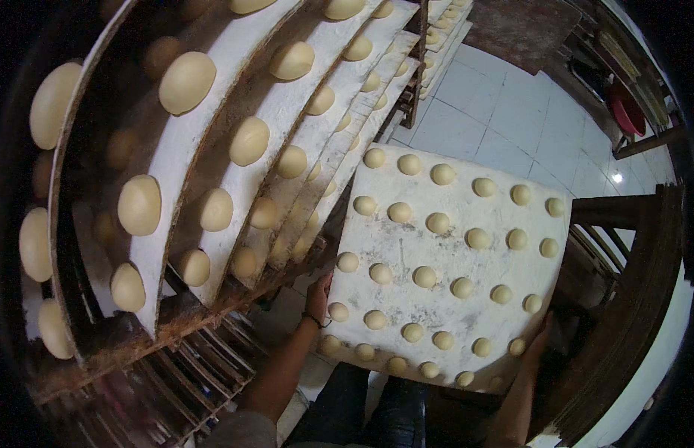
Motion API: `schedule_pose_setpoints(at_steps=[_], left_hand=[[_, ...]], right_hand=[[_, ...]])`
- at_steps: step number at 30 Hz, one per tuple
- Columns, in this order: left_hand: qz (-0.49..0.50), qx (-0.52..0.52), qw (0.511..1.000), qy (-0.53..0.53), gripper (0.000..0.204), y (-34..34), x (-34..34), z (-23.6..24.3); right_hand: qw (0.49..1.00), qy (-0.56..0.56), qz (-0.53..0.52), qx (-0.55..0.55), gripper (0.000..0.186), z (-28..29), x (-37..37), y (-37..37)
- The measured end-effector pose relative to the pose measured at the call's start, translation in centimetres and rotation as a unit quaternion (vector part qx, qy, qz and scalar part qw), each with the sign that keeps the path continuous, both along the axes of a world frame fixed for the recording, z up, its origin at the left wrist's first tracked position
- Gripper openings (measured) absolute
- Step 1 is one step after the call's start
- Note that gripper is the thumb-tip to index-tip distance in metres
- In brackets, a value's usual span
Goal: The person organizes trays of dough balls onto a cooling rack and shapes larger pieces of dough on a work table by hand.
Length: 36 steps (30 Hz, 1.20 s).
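A square, flour-dusted white board (pixel 395 299) carries several rows of round, pale dough balls (pixel 438 222) at the centre right. My left hand (pixel 318 297) grips its left edge, with a dark band round the wrist. My right hand (pixel 538 336) holds the right edge near the lower corner; its fingers are partly hidden by the board. Just left of the board stands a wooden rack with stacked white shelves (pixel 162 187) bearing larger-looking dough rounds (pixel 186 81).
Another rack (pixel 438 52) of trays stands at the back. White tiled floor (pixel 511 112) shows beyond the board. A dark wooden frame (pixel 651 246) is at the right, and a red basin (pixel 627 112) sits at the upper right. Wooden slats (pixel 182 373) lie below the left rack.
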<state>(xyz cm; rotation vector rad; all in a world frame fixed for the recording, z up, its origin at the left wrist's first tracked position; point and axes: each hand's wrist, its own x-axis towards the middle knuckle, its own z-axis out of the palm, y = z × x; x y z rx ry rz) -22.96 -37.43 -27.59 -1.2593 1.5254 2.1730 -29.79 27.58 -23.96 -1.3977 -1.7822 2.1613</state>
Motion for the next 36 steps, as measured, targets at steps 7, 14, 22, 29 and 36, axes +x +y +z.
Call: schedule_pose_setpoints(at_steps=[7,14,22,29,36], left_hand=[[0.062,0.041,0.989,-0.124,0.052,7.2,3.4,9.1],[0.146,0.108,0.977,-0.11,0.052,16.2,9.9,5.8],[0.213,0.15,0.955,-0.139,0.057,20.8,9.0,3.8],[0.269,0.177,0.931,-0.173,0.056,23.6,8.8,0.7],[-0.086,-0.076,0.974,-0.193,0.049,26.2,2.6,6.8]], right_hand=[[0.936,0.004,0.296,0.189,0.061,0.5,-19.8,-0.5],[0.795,0.016,0.51,0.327,0.056,-2.1,-37.8,-5.6],[0.851,0.115,0.484,0.168,0.047,-4.6,-46.3,-11.8],[0.797,0.13,0.577,0.12,0.041,-10.2,-50.4,-8.7],[0.775,0.057,0.59,0.219,0.043,-8.8,-53.0,-13.2]])
